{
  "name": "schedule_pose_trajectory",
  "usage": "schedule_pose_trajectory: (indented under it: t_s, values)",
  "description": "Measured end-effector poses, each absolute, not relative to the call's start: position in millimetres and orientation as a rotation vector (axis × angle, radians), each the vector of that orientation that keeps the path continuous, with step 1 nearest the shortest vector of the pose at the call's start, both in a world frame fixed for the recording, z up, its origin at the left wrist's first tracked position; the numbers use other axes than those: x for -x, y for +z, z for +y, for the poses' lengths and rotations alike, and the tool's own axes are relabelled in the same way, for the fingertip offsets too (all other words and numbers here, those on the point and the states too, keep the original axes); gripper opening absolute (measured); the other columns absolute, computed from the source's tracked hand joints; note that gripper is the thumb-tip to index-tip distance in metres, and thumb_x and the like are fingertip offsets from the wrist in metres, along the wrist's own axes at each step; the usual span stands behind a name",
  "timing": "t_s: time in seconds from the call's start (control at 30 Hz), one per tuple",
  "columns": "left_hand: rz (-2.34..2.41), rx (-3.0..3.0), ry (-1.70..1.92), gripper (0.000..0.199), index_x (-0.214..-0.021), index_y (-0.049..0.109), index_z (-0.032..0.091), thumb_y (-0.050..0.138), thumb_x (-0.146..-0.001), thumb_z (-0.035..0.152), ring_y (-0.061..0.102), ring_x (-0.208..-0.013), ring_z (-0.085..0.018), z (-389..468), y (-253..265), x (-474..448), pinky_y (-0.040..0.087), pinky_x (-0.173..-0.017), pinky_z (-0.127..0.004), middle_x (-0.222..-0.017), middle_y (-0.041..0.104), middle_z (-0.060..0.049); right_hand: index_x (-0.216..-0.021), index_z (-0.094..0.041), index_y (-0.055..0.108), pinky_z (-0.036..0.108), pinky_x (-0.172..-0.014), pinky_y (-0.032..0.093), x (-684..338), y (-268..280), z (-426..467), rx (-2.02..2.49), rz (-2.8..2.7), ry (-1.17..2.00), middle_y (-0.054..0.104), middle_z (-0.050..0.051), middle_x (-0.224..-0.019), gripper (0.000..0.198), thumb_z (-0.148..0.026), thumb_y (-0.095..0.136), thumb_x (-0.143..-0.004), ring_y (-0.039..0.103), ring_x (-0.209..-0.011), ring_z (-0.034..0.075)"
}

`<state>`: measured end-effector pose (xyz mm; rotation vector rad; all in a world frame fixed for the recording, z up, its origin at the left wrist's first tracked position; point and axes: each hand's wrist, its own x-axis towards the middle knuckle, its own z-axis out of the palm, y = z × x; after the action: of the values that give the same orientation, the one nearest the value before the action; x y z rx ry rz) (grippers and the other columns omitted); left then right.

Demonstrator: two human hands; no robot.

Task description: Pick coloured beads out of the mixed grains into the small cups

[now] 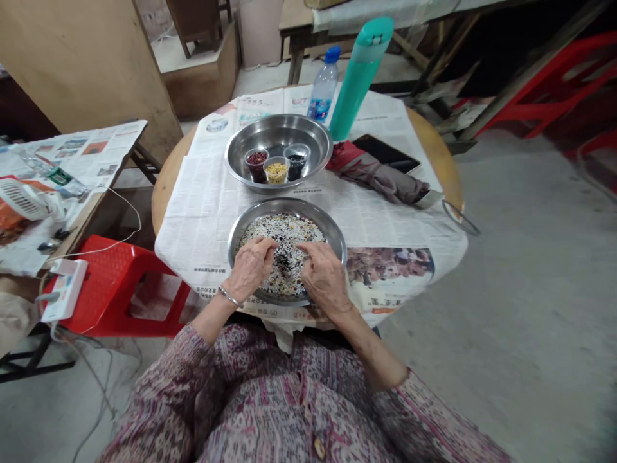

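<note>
A steel basin (340, 249) close to my body holds a mix of white rice-like grains (284, 226) with red, yellow and dark beans. Above its left side is my left hand (250, 267), fingers curled together at the grains. My right hand (326, 273) is over the right side, with finger and thumb drawn together. Whatever either hand pinches is too small to make out. Dark beans (283, 260) lie gathered between the hands. In a second steel basin (231, 154) behind stand clear cups of red beans (257, 164), yellow beans (276, 172) and black beans (296, 161).
Newspaper (193, 212) covers the round table. Beyond the far basin stand a water bottle (324, 87) and a tall green bottle (359, 83). A folded umbrella (385, 177) and a dark phone-like slab (385, 153) lie right. A red stool (130, 289) with a power strip (66, 292) is left.
</note>
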<state>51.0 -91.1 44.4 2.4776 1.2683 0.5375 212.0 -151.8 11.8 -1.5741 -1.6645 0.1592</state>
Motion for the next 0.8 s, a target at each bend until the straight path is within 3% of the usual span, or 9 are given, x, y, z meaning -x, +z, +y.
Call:
schedule_pose_trajectory:
  t_s: [0.33, 0.8]
  values:
    - [1.240, -2.414, 0.533, 0.021, -0.097, 0.064, 0.019, 0.054, -0.086, 0.005, 0.062, -0.082, -0.015, -98, 46, -51, 0.052, -0.084, -0.029, -0.088, 0.065, -0.002, -0.104, -0.016, 0.064, 0.042, -0.093, 0.049, -211, 12, -152, 1.587, -1.653, 0.160, 0.070, 0.011, -0.100, 0.036, -0.005, 0.039, -0.080, 0.061, -0.100, 0.024]
    - [1.232, -2.401, 0.532, 0.017, -0.096, 0.066, 0.017, 0.054, -0.088, 0.007, 0.062, -0.085, -0.015, -101, 45, -51, 0.051, -0.087, -0.030, -0.089, 0.066, -0.003, -0.100, -0.017, 0.065, 0.040, -0.090, 0.051, -210, 12, -153, 1.584, -1.646, 0.123, 0.071, 0.010, -0.096, 0.030, -0.008, 0.042, -0.084, 0.063, -0.096, 0.024]
